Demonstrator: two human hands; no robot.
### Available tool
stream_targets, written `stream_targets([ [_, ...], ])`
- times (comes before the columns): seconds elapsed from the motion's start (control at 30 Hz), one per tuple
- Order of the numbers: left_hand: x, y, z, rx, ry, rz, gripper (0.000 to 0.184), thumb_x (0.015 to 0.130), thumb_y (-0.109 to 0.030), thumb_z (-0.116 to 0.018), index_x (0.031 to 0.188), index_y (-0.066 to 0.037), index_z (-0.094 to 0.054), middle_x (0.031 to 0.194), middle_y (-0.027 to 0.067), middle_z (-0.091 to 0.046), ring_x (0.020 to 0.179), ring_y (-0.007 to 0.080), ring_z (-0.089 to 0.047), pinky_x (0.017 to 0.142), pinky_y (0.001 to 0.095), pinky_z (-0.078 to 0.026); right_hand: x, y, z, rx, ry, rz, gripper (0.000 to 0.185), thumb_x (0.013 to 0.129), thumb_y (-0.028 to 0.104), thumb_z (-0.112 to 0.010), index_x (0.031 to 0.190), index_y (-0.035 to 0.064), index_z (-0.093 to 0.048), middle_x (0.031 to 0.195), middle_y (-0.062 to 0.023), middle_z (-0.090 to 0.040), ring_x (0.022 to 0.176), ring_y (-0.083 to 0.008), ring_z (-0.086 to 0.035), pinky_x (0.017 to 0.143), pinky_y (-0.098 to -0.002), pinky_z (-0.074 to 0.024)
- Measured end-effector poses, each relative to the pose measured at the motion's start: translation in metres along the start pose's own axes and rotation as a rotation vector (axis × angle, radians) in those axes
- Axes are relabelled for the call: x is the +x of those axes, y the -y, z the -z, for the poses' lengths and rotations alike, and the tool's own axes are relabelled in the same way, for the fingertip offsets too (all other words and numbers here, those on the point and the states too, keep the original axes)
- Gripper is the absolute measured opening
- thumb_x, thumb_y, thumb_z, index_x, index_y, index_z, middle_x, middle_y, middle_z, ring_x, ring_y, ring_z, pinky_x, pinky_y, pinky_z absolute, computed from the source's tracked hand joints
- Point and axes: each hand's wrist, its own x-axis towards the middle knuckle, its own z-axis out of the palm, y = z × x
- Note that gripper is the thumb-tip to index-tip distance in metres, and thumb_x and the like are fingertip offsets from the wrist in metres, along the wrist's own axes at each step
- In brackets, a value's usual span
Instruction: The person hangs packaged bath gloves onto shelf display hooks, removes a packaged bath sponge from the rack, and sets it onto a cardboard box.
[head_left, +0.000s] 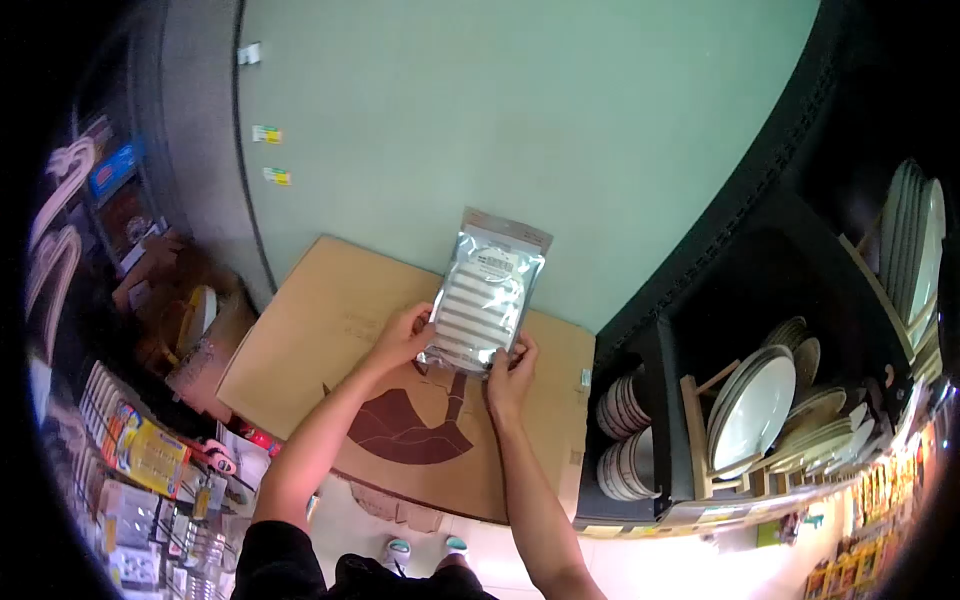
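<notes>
A clear plastic packet (482,300) with white and grey stripes and a grey top band is held up over a cardboard box (300,310). At its left edge, my left hand (405,338) pinches the packet between thumb and fingers. My right hand (511,375) grips the lower right corner, thumb in front and fingers behind. A small printed label shows near the packet's top. What is inside cannot be made out beyond the stripes. On the box's top is a dark brown printed shape (410,428), partly covered by my forearms.
A pale green wall panel (520,110) stands behind the box. To the right, a dark shelf holds white plates (755,410) in a wooden rack and stacked bowls (625,470). Hanging packaged goods (150,455) and an opened carton (215,365) are on the left.
</notes>
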Motion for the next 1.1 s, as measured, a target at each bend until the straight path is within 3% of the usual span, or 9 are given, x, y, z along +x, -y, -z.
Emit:
stream_targets([
  [0.3, 0.001, -0.004, 0.001, 0.100, 0.004, 0.098, 0.033, 0.081, -0.011, -0.062, 0.113, -0.004, -0.059, 0.076, -0.0009, -0.053, 0.068, 0.0092, -0.047, 0.062, 0.0261, -0.042, -0.001, 0.014, 0.001, -0.024, 0.054, 0.010, 0.044, 0.084, 0.006, -0.054, 0.127, -0.0003, -0.045, 0.104, -0.0139, -0.060, 0.095, -0.0242, -0.059, 0.087, -0.0358, -0.0456],
  [0.43, -0.007, -0.017, -0.021, 0.321, -0.128, 0.054, 0.040, 0.081, -0.015, -0.060, 0.119, -0.003, -0.055, 0.099, 0.0152, -0.065, 0.089, 0.0237, -0.062, 0.080, 0.0359, -0.049, 0.001, 0.012, 0.004, 0.028, 0.073, -0.003, 0.047, 0.083, 0.003, -0.055, 0.129, -0.0010, -0.043, 0.111, -0.0156, -0.057, 0.100, -0.0264, -0.058, 0.089, -0.0361, -0.0454],
  [0.47, -0.006, -0.010, -0.024, 0.370, -0.130, 0.015, 0.048, 0.082, -0.016, -0.059, 0.127, -0.003, -0.049, 0.112, 0.0221, -0.063, 0.101, 0.0307, -0.062, 0.089, 0.0411, -0.048, 0.005, -0.014, -0.004, 0.072, -0.009, 0.098, 0.045, 0.085, 0.003, -0.056, 0.128, 0.0014, -0.043, 0.102, -0.0110, -0.057, 0.092, -0.0195, -0.055, 0.083, -0.0323, -0.0457],
  [0.53, -0.012, -0.029, -0.033, 0.354, -0.139, 0.228, 0.055, 0.084, -0.018, -0.059, 0.134, -0.003, -0.042, 0.114, 0.0236, -0.062, 0.105, 0.0335, -0.060, 0.093, 0.0428, -0.045, 0.001, 0.002, 0.006, 0.087, 0.039, 0.015, 0.045, 0.084, 0.002, -0.056, 0.128, 0.0009, -0.043, 0.104, -0.0121, -0.056, 0.093, -0.0204, -0.055, 0.084, -0.0330, -0.0452],
  [0.63, -0.039, -0.057, -0.041, 0.253, -0.301, -0.040, 0.057, 0.087, -0.009, -0.049, 0.140, 0.001, -0.032, 0.129, 0.0295, -0.050, 0.125, 0.0400, -0.047, 0.106, 0.0416, -0.035, -0.010, 0.029, 0.012, 0.133, 0.088, 0.101, 0.044, 0.083, 0.000, -0.056, 0.126, -0.0001, -0.045, 0.104, -0.0134, -0.055, 0.094, -0.0218, -0.054, 0.085, -0.0335, -0.0447],
  [0.8, -0.150, -0.204, -0.051, 0.210, -0.499, -0.130, 0.057, 0.091, -0.004, -0.050, 0.143, 0.001, -0.027, 0.138, 0.0230, -0.042, 0.132, 0.0305, -0.039, 0.110, 0.0372, -0.028, -0.067, 0.128, 0.052, 0.151, 0.191, 0.581, 0.039, 0.078, 0.007, -0.062, 0.115, -0.0008, -0.052, 0.097, -0.0150, -0.054, 0.085, -0.0273, -0.053, 0.078, -0.0374, -0.0442],
  [0.9, -0.235, -0.235, -0.064, -0.096, -0.486, -0.146, 0.061, 0.092, -0.004, -0.055, 0.144, 0.003, -0.023, 0.145, 0.0177, -0.032, 0.137, 0.0247, -0.030, 0.112, 0.0362, -0.024, -0.119, 0.148, 0.097, 0.227, 0.341, 0.757, 0.042, 0.072, 0.017, -0.069, 0.109, 0.0015, -0.055, 0.088, -0.0139, -0.053, 0.078, -0.0282, -0.053, 0.070, -0.0409, -0.0445],
  [1.03, -0.342, -0.247, -0.101, 0.114, -0.572, 0.026, 0.077, 0.082, -0.018, -0.073, 0.142, 0.003, -0.028, 0.138, 0.0202, -0.040, 0.129, 0.0274, -0.041, 0.109, 0.0381, -0.031, -0.203, 0.121, 0.137, 0.453, 0.566, 0.567, 0.056, 0.072, 0.037, -0.077, 0.110, 0.0033, -0.052, 0.092, -0.0178, -0.057, 0.082, -0.0271, -0.056, 0.070, -0.0404, -0.0456],
  [1.1, -0.381, -0.256, -0.119, 0.238, -0.622, 0.141, 0.075, 0.082, -0.018, -0.074, 0.143, -0.001, -0.033, 0.135, 0.0206, -0.042, 0.126, 0.0303, -0.045, 0.107, 0.0387, -0.035, -0.233, 0.094, 0.163, 0.344, 0.769, 0.519, 0.061, 0.071, 0.035, -0.079, 0.113, 0.0019, -0.049, 0.103, -0.0212, -0.055, 0.095, -0.0305, -0.056, 0.082, -0.0425, -0.0443],
])
